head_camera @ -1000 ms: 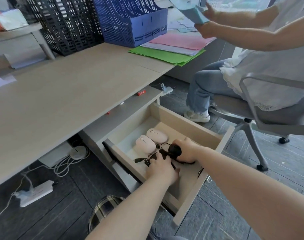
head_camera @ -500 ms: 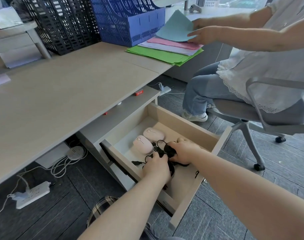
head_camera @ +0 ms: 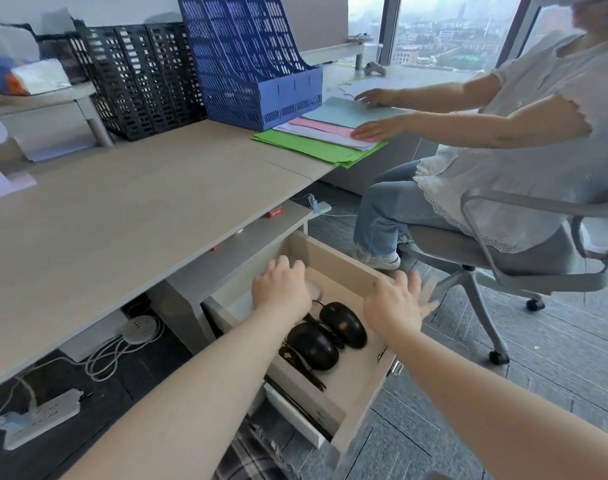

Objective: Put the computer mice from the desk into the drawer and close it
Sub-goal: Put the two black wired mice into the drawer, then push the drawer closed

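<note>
Below the desk (head_camera: 122, 216), the drawer (head_camera: 361, 407) stands pulled out, and two black mice (head_camera: 326, 336) lie side by side on its floor with their cords bunched beside them; a pale mouse (head_camera: 314, 291) shows partly under the left hand. Left hand (head_camera: 281, 287): fingers loosely curled over the back of the drawer, holding nothing that can be seen. Right hand (head_camera: 394, 303): fingers spread wide and empty, hovering above the drawer's right wall, blurred. No mouse is visible on the desk top, so loading appears complete and closing is the step in hand. Next move, as judged: both hands clear the interior, then a palm on the drawer front pushes it straight in, cords kept below the rim.
</note>
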A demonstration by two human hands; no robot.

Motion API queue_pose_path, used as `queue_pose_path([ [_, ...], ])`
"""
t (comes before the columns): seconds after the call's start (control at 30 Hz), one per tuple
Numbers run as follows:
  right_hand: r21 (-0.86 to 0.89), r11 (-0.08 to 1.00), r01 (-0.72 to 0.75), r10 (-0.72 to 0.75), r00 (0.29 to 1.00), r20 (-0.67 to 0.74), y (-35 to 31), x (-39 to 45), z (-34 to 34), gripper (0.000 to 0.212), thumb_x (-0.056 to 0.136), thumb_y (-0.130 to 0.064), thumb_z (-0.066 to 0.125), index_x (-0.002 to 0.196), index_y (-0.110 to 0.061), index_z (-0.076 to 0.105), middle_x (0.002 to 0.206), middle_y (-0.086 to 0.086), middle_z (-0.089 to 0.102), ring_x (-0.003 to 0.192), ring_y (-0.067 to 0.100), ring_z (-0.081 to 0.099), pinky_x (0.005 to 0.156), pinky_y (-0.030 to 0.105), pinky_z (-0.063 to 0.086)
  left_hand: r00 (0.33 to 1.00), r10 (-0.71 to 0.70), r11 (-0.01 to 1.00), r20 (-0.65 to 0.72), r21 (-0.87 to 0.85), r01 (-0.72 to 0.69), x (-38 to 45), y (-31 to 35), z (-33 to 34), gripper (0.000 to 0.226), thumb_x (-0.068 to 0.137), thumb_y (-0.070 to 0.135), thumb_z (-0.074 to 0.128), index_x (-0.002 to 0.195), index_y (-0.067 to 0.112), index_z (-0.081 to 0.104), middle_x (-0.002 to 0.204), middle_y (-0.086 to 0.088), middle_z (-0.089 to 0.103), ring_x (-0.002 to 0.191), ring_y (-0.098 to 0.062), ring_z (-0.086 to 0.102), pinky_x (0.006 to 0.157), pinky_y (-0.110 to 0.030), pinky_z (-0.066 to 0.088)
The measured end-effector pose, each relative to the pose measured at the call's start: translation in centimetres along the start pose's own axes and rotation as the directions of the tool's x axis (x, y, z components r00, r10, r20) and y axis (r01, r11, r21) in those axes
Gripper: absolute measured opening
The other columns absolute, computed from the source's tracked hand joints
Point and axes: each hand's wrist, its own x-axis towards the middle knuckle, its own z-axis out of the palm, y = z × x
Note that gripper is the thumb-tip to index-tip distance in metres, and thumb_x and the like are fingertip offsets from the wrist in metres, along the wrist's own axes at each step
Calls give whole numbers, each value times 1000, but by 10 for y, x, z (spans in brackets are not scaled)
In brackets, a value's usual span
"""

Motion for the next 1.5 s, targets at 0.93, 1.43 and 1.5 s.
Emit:
queue_pose_path([
  [0.93,721,626,-297,210,955,211,-119,28,44,34,97,-9,31,118,4,55,106,16,62,93,28,50,75,31,41,978,-209,977,-4,-44,209,78,-134,-56,68,97,57,18,153,19,20,163,-5,12,150,-19,9,120,-43,11],
  [1.43,684,695,-220,17,957,290,-168,43,62,47,94,-3,31,137,-14,48,111,10,59,94,26,56,78,33,45,994,-108,992,15,-57,109,105,-155,-55,71,95,60,19,155,23,12,164,3,3,150,-11,0,122,-38,1],
  [1.5,668,713,-213,5,954,299,-175,44,63,54,90,2,31,141,-13,42,131,17,56,115,35,56,92,43,49,994,-106,992,9,-61,106,107,-155,-54,70,95,59,20,154,22,13,164,2,3,150,-12,0,122,-39,1],
])
